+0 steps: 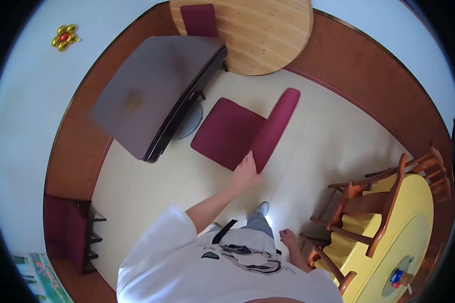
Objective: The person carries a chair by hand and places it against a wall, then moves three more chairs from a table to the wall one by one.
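A maroon padded chair [226, 132] stands on the floor in front of me, its tall backrest on the right side of the seat. My left hand [246, 170] grips the near edge of that backrest, thumb and fingers closed around it. Down by my right hip hangs my right hand [288, 237], its fingers loosely curled with nothing visible in them. It is nearest to the wooden chairs beside the yellow-covered table. The legs of the maroon chair are hidden beneath its seat.
A dark glossy table [151, 91] stands left, a grey round stool [189, 123] partly under it. Behind is a round wooden tabletop [263, 35]. Wooden chairs [369, 204] crowd a yellow table [419, 202] at right. More maroon chairs [65, 232] line the left wall.
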Demonstrator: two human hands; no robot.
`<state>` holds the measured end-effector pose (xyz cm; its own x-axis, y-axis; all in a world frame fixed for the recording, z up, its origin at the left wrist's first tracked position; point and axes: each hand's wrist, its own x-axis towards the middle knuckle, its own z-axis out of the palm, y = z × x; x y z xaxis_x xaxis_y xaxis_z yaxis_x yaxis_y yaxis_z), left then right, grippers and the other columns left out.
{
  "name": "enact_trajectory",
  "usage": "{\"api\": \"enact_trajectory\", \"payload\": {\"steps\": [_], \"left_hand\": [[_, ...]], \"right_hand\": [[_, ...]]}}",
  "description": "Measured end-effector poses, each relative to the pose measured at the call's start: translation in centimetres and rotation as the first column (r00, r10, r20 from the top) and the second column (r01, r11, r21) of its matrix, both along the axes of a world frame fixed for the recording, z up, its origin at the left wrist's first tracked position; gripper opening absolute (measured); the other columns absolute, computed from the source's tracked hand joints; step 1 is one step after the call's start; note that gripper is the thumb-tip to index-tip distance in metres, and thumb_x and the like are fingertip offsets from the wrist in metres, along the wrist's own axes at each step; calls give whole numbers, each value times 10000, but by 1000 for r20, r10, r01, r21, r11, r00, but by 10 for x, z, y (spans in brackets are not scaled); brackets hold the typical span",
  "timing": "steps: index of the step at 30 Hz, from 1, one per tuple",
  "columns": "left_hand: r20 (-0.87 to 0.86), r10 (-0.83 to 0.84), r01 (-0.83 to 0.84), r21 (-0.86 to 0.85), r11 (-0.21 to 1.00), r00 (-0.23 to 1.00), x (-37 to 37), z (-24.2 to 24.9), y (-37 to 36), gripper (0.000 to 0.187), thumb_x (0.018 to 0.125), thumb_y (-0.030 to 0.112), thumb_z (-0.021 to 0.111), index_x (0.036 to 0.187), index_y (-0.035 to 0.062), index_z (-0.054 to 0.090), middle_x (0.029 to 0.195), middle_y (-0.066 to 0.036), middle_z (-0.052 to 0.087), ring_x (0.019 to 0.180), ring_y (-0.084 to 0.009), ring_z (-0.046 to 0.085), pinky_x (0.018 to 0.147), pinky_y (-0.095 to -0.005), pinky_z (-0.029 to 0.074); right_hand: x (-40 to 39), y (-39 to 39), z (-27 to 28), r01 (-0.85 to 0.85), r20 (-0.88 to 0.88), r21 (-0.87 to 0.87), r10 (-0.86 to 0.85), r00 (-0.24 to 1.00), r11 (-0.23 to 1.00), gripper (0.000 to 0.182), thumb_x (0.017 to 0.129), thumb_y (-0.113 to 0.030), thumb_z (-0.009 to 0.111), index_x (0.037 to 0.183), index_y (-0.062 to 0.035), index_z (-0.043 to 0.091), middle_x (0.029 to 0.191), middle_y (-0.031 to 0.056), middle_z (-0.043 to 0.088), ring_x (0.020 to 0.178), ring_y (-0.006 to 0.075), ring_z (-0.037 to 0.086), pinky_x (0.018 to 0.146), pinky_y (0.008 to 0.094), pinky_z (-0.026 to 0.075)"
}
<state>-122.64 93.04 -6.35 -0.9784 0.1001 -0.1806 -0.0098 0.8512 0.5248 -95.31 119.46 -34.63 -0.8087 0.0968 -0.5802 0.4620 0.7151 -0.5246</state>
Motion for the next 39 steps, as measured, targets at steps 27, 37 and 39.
{"api": "enact_trajectory", "payload": {"steps": [27,37,39], "left_hand": [[252,468,-497,686,531,847,360,-98,-273,692,721,253,666,1327,103,366,1301,-145,448,1137,-334,504,960,-431,423],[974,193,-866,193,-462,114,373,-109,-285,368,803,528,520,881,173,581,696,-11,566,541,-131,506,388,-205,317],[974,226,-879,138,-457,35,375,-106,-288,334,809,498,515,796,167,556,591,9,512,455,-107,446,363,-199,286]], "right_hand": [[-223,-242,344,-853,-514,17,737,439,521,818,444,-103,856,1186,-124,511,1249,151,515,1186,340,471,1016,411,390],[-198,-280,327,-965,-748,149,663,32,215,660,496,-219,850,1066,-67,556,1142,150,568,1127,339,513,975,444,388],[-193,-286,324,-977,-745,81,663,74,199,666,499,-263,864,1058,-66,560,1139,144,569,1095,332,526,968,449,390]]}}
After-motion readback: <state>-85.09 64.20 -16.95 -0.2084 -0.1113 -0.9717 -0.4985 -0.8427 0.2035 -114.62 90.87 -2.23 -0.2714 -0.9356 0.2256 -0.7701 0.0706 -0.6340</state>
